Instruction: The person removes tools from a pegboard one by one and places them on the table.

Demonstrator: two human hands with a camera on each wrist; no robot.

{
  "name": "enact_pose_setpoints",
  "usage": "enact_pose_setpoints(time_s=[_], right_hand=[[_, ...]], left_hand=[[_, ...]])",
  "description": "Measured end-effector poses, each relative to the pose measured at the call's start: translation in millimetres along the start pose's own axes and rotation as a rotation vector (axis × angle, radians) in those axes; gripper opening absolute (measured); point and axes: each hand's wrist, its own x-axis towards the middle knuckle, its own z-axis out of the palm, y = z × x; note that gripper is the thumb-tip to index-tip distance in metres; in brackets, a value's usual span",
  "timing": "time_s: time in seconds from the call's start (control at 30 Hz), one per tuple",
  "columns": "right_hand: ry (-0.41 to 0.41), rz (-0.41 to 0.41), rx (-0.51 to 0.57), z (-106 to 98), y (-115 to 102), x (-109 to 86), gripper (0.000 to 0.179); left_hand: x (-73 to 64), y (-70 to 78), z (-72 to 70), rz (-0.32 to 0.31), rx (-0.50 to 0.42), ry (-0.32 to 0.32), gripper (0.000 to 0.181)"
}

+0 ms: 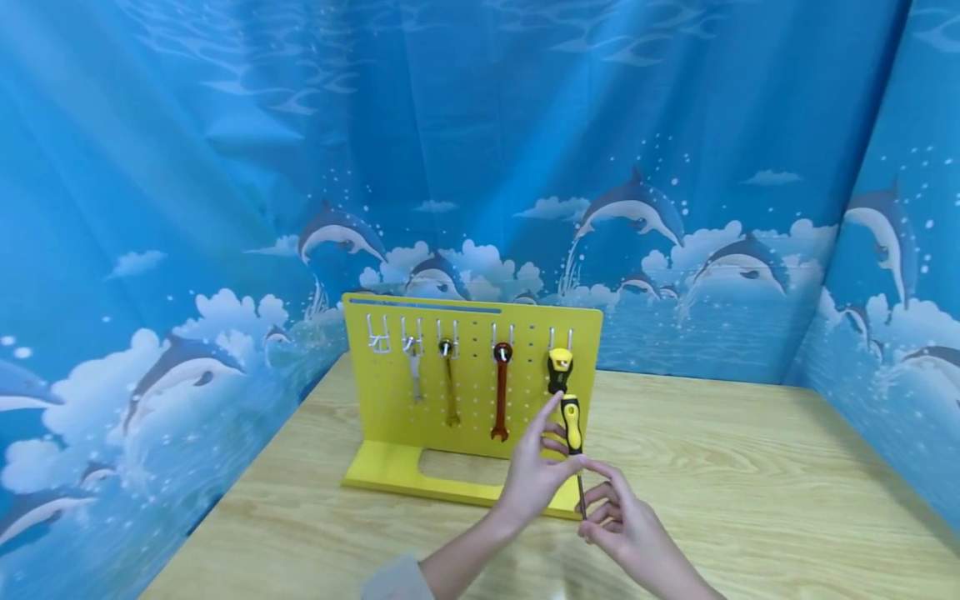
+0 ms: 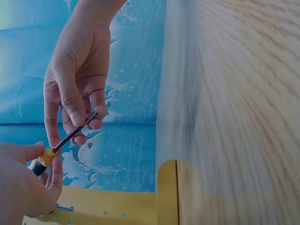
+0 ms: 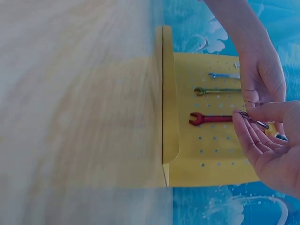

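A screwdriver [image 1: 572, 423] with a yellow and black handle is held upright between both hands, in front of the pegboard's right side. My left hand [image 1: 531, 477] grips it around the lower handle, thumb near where the shaft begins. At the lower end of the shaft [image 2: 75, 133], the thumb and fingertips of my right hand [image 1: 632, 533] pinch the metal. Just above, another yellow-and-black handled tool [image 1: 558, 372] hangs from a hook of the yellow pegboard [image 1: 405, 417]; its lower part is hidden behind the hand and the held screwdriver.
Left of the hands, a red wrench [image 1: 502, 396], a brass-coloured wrench [image 1: 451, 387] and a small silver wrench [image 1: 416, 375] hang on hooks. An unoccupied hook [image 1: 378, 340] is at the far left. The board stands on a wooden table [image 1: 720, 467] before a blue dolphin curtain [image 1: 480, 150].
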Motion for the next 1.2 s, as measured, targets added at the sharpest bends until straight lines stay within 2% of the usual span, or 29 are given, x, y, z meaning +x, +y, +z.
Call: enact_pose_setpoints(time_s=[0.13,0.37,0.57,0.7,0.93,1.03,1.2], right_hand=[[0.006,0.019,0.030,-6,5,-7.3,0.065],[0.041,0.005,0.033,-15,16,-14.8,0.073],[0.075,-0.004,0.053,-19,25,-19.4,0.075],[0.086,0.067,0.088,-18,32,-21.3,0.077],[0.119,0.256,0.109,-9,47,-18.4,0.078],[0.133,0.301,0.104,-4,52,-16.8,0.078],[0.150,0.351,0.044,3,57,-14.4,0.078]], left_hand=[[1.6,-6.0,11.3,-0.001,-0.019,-0.022,0.079],[6.0,-13.8,27.6,-0.083,-0.078,-0.048,0.080],[9.3,-24.3,38.4,-0.104,-0.087,-0.073,0.077],[10.6,-32.3,42.4,-0.147,-0.081,-0.085,0.075],[12.6,-51.1,40.3,-0.188,-0.038,-0.135,0.074],[13.2,-58.5,39.4,-0.196,-0.011,-0.148,0.074],[13.2,-69.1,40.2,-0.223,0.023,-0.133,0.074]])
